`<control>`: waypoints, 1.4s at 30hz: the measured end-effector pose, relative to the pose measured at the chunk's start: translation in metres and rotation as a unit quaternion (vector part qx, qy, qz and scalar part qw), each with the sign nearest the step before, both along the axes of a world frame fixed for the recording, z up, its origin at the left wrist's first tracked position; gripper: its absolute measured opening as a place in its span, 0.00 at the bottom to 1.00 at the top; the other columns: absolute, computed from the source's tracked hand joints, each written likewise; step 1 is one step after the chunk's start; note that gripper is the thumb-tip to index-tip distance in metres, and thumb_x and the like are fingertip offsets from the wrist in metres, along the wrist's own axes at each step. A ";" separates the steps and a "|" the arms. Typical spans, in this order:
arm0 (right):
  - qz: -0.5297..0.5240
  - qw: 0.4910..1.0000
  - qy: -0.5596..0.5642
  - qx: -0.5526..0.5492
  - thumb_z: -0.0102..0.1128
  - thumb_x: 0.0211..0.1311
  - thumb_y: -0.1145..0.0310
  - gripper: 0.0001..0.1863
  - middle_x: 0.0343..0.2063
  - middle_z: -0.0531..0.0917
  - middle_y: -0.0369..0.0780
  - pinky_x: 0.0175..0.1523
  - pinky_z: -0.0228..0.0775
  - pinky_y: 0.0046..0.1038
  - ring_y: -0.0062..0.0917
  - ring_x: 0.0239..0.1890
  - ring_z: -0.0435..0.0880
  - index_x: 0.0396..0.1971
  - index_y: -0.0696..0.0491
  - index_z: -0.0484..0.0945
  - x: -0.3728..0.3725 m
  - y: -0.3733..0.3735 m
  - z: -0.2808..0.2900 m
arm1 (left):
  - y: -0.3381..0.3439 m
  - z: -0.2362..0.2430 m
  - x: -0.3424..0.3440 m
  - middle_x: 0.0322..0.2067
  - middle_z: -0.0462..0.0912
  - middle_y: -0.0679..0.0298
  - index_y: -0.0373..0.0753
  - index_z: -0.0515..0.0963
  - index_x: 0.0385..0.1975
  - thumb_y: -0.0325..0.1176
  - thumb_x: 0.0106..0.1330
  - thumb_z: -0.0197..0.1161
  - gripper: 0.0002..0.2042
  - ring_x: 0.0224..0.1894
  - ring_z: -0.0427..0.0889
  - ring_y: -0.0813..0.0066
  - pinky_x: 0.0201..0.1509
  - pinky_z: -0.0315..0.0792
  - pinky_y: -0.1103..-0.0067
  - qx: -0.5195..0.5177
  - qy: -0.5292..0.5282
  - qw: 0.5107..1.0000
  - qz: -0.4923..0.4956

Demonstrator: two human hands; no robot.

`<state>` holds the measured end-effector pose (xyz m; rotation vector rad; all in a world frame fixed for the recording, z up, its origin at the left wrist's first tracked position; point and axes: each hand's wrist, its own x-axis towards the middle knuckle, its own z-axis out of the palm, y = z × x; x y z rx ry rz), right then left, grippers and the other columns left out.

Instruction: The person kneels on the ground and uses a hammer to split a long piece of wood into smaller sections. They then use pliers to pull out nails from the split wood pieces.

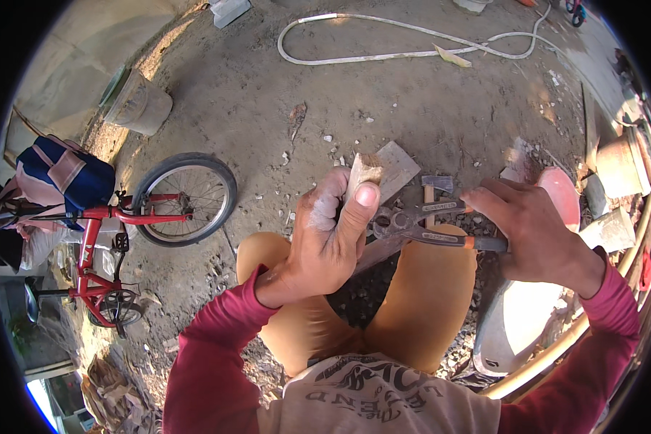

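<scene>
A small pale piece of tile (pixel 364 172) is held upright in the left hand (pixel 325 235), well above the ground and over the person's knees. The grip of that hand is clamped on it: the thumb presses flat against its near face and the curled fingers wrap behind, which are dusted white. The chip's top edge is rough and brownish.

Just to the right of it, the jaws of a pair of pincers (pixel 419 224) stand slightly apart, close beside the left thumb but not biting the tile. The right hand (pixel 532 235) is closed around the pincers' orange-and-dark handles, its fingers folded over them.

Below both hands are the person's knees in orange-tan trousers (pixel 427 289), with red sleeves (pixel 210 362) coming up from the lower edge. On the dirt ground (pixel 267 94) past the hands lie a grey slab fragment (pixel 398 170) and a small hatchet (pixel 434 188) with a wooden handle. A pink and white curved basin (pixel 521 318) sits at the right, near concrete blocks. A red bicycle (pixel 123 231) carrying a blue bag (pixel 69 173) stands at the left, an upturned grey bucket (pixel 137 105) lies beyond it, and a pale hose (pixel 405 40) loops across the far ground.
</scene>
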<state>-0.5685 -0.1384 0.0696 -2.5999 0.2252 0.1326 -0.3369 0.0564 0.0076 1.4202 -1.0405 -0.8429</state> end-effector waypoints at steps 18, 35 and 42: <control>-0.002 0.994 -0.047 -0.098 0.72 0.34 0.80 0.38 0.38 0.81 0.43 0.37 0.71 0.40 0.44 0.36 0.81 0.55 0.55 0.74 -0.003 0.011 0.014 | 0.003 0.006 -0.012 0.26 0.71 0.71 0.37 0.73 0.43 0.52 0.83 0.49 0.21 0.18 0.66 0.89 0.17 0.61 0.87 -0.066 -0.036 0.997 0.021; 0.070 0.944 0.090 0.308 0.69 0.42 0.79 0.32 0.41 0.82 0.43 0.44 0.74 0.38 0.42 0.44 0.82 0.54 0.56 0.74 -0.004 -0.016 -0.005 | 0.008 0.013 -0.003 0.22 0.71 0.70 0.36 0.72 0.46 0.50 0.84 0.44 0.20 0.16 0.67 0.88 0.18 0.59 0.86 -0.123 -0.170 0.976 -0.061; -0.019 0.957 -0.088 -0.275 0.71 0.31 0.78 0.42 0.40 0.78 0.43 0.43 0.74 0.41 0.42 0.42 0.80 0.58 0.56 0.73 -0.007 0.026 -0.003 | -0.010 0.012 -0.006 0.24 0.70 0.72 0.37 0.72 0.45 0.49 0.84 0.46 0.19 0.16 0.66 0.90 0.16 0.60 0.88 -0.035 -0.041 0.997 0.059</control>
